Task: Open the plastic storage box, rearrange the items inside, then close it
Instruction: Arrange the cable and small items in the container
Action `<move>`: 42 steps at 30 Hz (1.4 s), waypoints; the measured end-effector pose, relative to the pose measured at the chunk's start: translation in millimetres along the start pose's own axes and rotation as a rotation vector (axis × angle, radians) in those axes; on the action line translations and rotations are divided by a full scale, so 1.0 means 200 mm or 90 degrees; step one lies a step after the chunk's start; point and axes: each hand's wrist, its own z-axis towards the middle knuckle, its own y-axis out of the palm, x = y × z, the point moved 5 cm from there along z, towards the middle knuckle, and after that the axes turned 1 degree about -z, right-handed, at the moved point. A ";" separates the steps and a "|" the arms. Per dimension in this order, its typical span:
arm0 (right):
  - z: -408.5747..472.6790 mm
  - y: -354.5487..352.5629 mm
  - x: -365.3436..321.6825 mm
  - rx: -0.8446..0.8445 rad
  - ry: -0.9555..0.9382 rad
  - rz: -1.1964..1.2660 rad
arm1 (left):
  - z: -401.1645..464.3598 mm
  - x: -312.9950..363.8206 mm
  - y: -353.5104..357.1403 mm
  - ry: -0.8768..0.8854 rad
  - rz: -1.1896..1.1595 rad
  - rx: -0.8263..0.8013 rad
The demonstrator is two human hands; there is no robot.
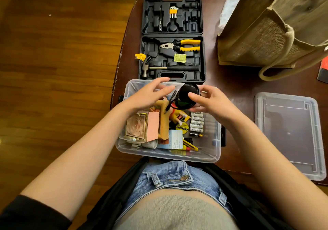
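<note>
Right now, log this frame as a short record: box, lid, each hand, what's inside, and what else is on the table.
box: clear storage box, open, at the near table edge
lid: lid off, flat on the table to the right of the box
right hand: right hand grips a round black object with a cord, above the box
left hand: left hand open, fingers spread beside the object, holding nothing
inside: batteries, rose box, yellow tape roll
beyond: open tool case; burlap bag
</note>
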 end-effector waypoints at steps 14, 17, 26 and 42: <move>0.05 0.08 0.10 -0.103 0.081 0.051 | 0.07 0.05 0.00 -0.075 -0.129 -0.094; 0.04 0.02 0.20 -0.071 0.199 -0.048 | 0.06 0.02 -0.07 -0.080 -0.100 -0.039; 0.08 0.12 0.49 -0.188 0.238 -0.838 | 0.02 -0.17 -0.22 -0.279 -0.017 0.113; 0.05 0.13 0.57 -0.170 0.219 -0.920 | 0.01 -0.06 -0.32 -0.255 0.650 0.313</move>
